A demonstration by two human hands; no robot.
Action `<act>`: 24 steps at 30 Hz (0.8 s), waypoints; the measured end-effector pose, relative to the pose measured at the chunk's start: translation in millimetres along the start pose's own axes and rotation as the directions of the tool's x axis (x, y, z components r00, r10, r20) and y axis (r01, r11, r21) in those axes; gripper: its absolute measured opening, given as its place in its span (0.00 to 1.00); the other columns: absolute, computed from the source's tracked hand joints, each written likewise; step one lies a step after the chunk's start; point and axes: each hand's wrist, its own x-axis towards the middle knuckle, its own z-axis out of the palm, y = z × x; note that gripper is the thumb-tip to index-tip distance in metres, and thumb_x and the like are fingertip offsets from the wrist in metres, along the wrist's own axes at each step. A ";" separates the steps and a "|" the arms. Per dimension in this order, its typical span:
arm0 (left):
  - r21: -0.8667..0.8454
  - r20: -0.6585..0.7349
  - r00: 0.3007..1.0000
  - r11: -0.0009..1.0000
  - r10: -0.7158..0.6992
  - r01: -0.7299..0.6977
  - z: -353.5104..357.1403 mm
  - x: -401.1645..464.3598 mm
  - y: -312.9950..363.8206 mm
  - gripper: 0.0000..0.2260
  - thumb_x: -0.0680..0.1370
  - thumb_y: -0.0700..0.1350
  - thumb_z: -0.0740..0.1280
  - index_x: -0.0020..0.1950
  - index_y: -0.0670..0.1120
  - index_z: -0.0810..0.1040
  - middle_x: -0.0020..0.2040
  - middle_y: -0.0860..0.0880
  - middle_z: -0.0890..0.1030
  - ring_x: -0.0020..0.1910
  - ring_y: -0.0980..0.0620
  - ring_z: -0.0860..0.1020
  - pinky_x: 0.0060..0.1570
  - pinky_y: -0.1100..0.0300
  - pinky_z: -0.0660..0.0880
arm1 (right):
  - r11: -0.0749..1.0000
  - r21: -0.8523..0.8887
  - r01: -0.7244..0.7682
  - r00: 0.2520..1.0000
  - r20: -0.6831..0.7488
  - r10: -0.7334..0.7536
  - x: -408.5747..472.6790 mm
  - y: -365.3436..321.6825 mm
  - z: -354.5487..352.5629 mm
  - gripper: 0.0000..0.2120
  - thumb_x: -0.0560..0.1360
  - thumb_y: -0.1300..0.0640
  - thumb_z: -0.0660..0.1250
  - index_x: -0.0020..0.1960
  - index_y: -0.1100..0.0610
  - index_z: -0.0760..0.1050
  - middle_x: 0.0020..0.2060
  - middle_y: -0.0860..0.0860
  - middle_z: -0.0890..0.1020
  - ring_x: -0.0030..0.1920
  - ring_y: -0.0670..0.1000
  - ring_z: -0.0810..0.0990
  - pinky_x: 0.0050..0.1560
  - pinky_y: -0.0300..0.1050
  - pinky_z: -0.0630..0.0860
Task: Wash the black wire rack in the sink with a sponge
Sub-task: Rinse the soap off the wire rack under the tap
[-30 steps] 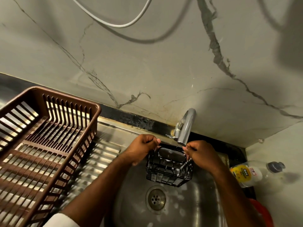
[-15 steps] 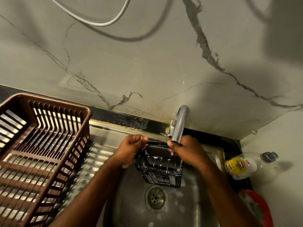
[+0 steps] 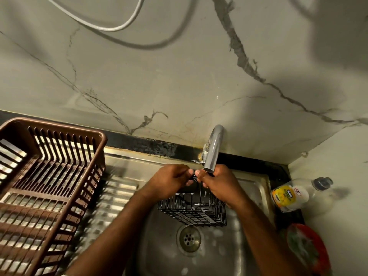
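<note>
The black wire rack hangs over the steel sink, just under the tap spout. My left hand grips its upper back edge from the left, fingers curled round a dark solid part. My right hand grips the same edge from the right, close against the left hand. Bits of white foam cling to the rack's wires and lie on the sink floor. No sponge shows in view.
A brown plastic dish basket stands on the ribbed drainboard at left. The drain sits below the rack. A dish soap bottle lies at the right edge, with a red object below it. The marble wall rises behind.
My two hands have come together at the rack's top edge; earlier they held it apart at its left and right sides. The rack hangs lower and is tilted more.
</note>
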 end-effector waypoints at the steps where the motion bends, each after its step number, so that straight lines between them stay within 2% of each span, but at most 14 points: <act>1: 0.027 -0.014 1.000 1.000 0.016 -0.016 4.0 0.6 6.0 0.12 0.84 0.51 0.62 0.46 0.50 0.80 0.39 0.49 0.83 0.38 0.50 0.82 0.41 0.52 0.80 | 1.000 0.010 0.004 1.000 -0.004 -0.004 -0.1 -0.7 0.2 0.12 0.78 0.47 0.69 0.42 0.54 0.83 0.28 0.46 0.81 0.26 0.37 0.76 0.30 0.32 0.70; 4: 0.016 -0.094 0.995 1.000 -0.014 0.016 9.0 2.2 7.9 0.11 0.82 0.42 0.64 0.41 0.50 0.79 0.37 0.51 0.83 0.37 0.52 0.82 0.40 0.55 0.80 | 0.999 0.039 0.006 0.999 0.034 -0.008 -3.6 1.9 -2.9 0.12 0.79 0.48 0.68 0.42 0.55 0.83 0.31 0.49 0.84 0.28 0.40 0.78 0.32 0.32 0.70; 8: -0.308 -0.102 0.982 0.944 -0.157 0.119 10.2 -0.4 -1.4 0.13 0.84 0.39 0.61 0.40 0.42 0.78 0.34 0.48 0.78 0.34 0.54 0.77 0.36 0.60 0.76 | 0.991 0.120 0.062 0.995 0.067 -0.070 -9.9 6.4 -11.1 0.11 0.79 0.51 0.68 0.42 0.53 0.84 0.37 0.49 0.87 0.38 0.45 0.84 0.40 0.30 0.74; 11: -0.547 -0.152 0.957 0.827 -0.246 0.126 14.0 -3.6 -7.8 0.15 0.85 0.37 0.59 0.39 0.40 0.76 0.30 0.50 0.76 0.29 0.57 0.74 0.32 0.67 0.72 | 0.993 0.089 0.079 0.996 0.037 -0.083 -6.3 16.3 -19.1 0.09 0.80 0.55 0.68 0.42 0.51 0.84 0.37 0.49 0.87 0.38 0.48 0.83 0.45 0.41 0.78; 13: -0.626 -0.164 0.940 0.768 -0.301 0.136 15.1 -6.0 -13.3 0.17 0.85 0.37 0.58 0.37 0.42 0.75 0.27 0.53 0.75 0.27 0.58 0.71 0.30 0.68 0.70 | 0.996 0.055 0.071 0.997 0.026 -0.072 -4.2 22.9 -23.1 0.09 0.80 0.55 0.68 0.43 0.51 0.84 0.38 0.49 0.87 0.39 0.49 0.84 0.47 0.49 0.80; 16: -0.563 -0.135 0.970 0.821 -0.204 0.094 14.1 -8.6 -14.8 0.17 0.86 0.39 0.57 0.40 0.43 0.78 0.31 0.53 0.77 0.30 0.57 0.73 0.33 0.67 0.70 | 0.998 -0.024 0.057 0.998 0.007 -0.057 -1.0 25.7 -21.6 0.08 0.79 0.55 0.68 0.42 0.48 0.82 0.38 0.49 0.86 0.40 0.48 0.85 0.45 0.49 0.80; 19: -0.482 -0.078 0.995 0.876 -0.062 0.017 9.9 -5.0 0.4 0.17 0.85 0.46 0.58 0.44 0.42 0.80 0.36 0.47 0.81 0.34 0.53 0.76 0.37 0.62 0.73 | 0.993 -0.102 0.059 0.998 -0.005 -0.060 0.2 22.7 -15.0 0.12 0.80 0.54 0.67 0.38 0.46 0.79 0.32 0.46 0.84 0.31 0.39 0.80 0.36 0.39 0.74; 22: -0.290 -0.058 0.998 0.957 0.009 -0.025 6.3 1.3 17.8 0.14 0.83 0.48 0.64 0.40 0.45 0.80 0.34 0.49 0.80 0.33 0.52 0.77 0.37 0.56 0.73 | 0.982 -0.173 0.080 0.996 -0.033 -0.087 0.4 17.6 -12.8 0.14 0.80 0.53 0.68 0.35 0.46 0.78 0.30 0.44 0.82 0.30 0.39 0.78 0.34 0.37 0.71; 24: -0.158 -0.073 0.997 0.987 0.025 -0.036 6.4 5.7 21.9 0.14 0.82 0.46 0.66 0.36 0.46 0.79 0.30 0.49 0.78 0.30 0.52 0.75 0.34 0.57 0.71 | 0.970 -0.228 0.086 0.994 -0.040 -0.098 0.1 13.6 -11.6 0.13 0.79 0.52 0.68 0.35 0.47 0.78 0.31 0.44 0.82 0.33 0.41 0.79 0.35 0.38 0.73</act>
